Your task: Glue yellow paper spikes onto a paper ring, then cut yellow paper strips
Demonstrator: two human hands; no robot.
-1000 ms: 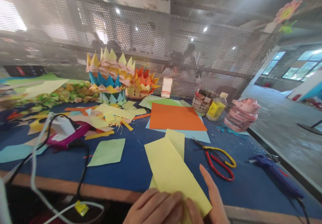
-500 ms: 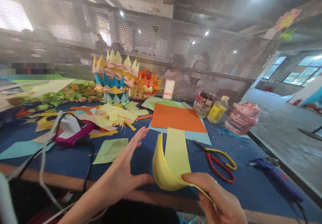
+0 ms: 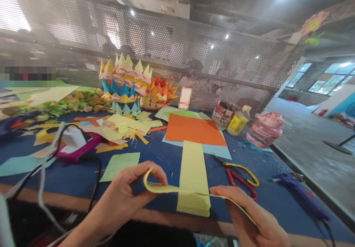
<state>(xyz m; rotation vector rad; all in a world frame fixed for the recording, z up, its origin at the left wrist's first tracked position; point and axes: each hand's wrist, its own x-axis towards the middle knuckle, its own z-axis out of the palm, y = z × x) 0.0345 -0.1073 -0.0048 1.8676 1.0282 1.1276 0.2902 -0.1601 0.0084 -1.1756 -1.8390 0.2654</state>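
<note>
A yellow paper strip (image 3: 166, 189) stretches between both hands above the table's front edge, seen almost edge-on. My left hand (image 3: 138, 188) pinches its left part, where the end curls up and back. The right part is gripped between thumb and fingers of my right hand (image 3: 249, 213), and its end bends down over the palm. Behind and below lies another pale yellow strip (image 3: 193, 165), running away from me across the table. Scissors (image 3: 241, 175) with one yellow and one red handle rest just beyond my right hand. A light green paper square (image 3: 120, 165) lies behind my left hand.
Orange sheet (image 3: 195, 130) lies on other coloured sheets. Paper crowns (image 3: 126, 88) stand at the back left, near paper scraps (image 3: 124, 125). A purple power strip (image 3: 79, 147) with cables is at left. Bottle (image 3: 238, 120), pink jug (image 3: 265, 130) and blue glue gun (image 3: 302, 195) stand or lie right.
My left hand was open beside the strip and now pinches it. The strip's curled free end has been pulled left and drawn out nearly straight between my hands.
</note>
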